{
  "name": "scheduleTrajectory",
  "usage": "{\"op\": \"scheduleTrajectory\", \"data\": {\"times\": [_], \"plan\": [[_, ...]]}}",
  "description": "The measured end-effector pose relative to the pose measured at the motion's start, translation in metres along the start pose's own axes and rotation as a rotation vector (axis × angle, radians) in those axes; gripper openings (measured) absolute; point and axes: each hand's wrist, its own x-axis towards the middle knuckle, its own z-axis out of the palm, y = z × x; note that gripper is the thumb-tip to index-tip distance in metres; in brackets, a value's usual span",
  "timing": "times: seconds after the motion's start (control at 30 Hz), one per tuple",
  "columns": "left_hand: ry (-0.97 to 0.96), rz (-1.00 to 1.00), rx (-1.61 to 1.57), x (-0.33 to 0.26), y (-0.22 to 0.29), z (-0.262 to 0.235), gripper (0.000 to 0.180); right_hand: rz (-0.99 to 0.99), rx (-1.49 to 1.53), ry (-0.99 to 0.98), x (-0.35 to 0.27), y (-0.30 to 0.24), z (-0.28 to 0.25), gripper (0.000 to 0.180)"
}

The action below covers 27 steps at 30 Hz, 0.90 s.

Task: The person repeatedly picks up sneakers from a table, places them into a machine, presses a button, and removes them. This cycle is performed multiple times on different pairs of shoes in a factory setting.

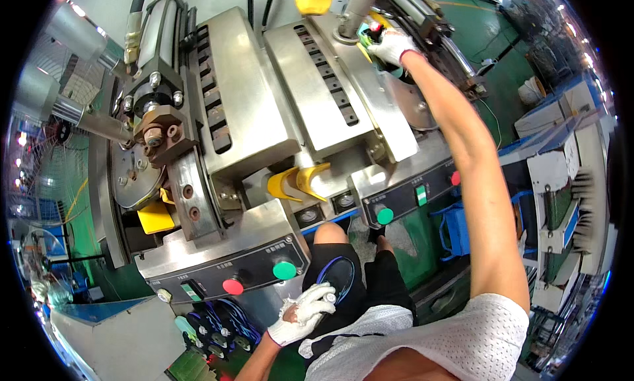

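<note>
My left hand [305, 312], in a white glove with bare skin at one fingertip, is closed at my lap. It holds the near end of a dark shoe-like piece with a blue rim [337, 280], which lies over my thigh. My right arm stretches to the far right of a metal press [251, 97]. There my gloved right hand [392, 47] is closed on a black and light-green shoe-like piece [367, 36] with a touch of red, beside an upright metal post [356, 11]. The hand covers part of that piece.
Two control panels with a red button [232, 286] and green buttons [284, 270] front the press. Yellow curved guards [309, 181] stick out between its covers. Several blue-striped shoes [224, 328] lie low on the left. A blue stool [454, 232] and shelving [561, 176] stand right.
</note>
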Motion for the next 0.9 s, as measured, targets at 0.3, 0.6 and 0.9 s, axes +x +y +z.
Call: {"op": "scheduleTrajectory", "data": {"times": [0.3,0.6,0.9], "plan": [[0.165,-0.042,-0.030,-0.010,-0.007,0.009,0.034,-0.069,0.094,-0.040,0.015,0.015,0.017,0.079],[0.217,-0.006,0.023,-0.015,-0.012,0.031,0.017,-0.353,0.780,0.295,-0.327,-0.067,-0.038,0.087],[0.305,0.079,0.057,-0.007,0.003,0.060,0.017,-0.413,0.271,0.277,-0.419,-0.014,0.098,0.093]]}}
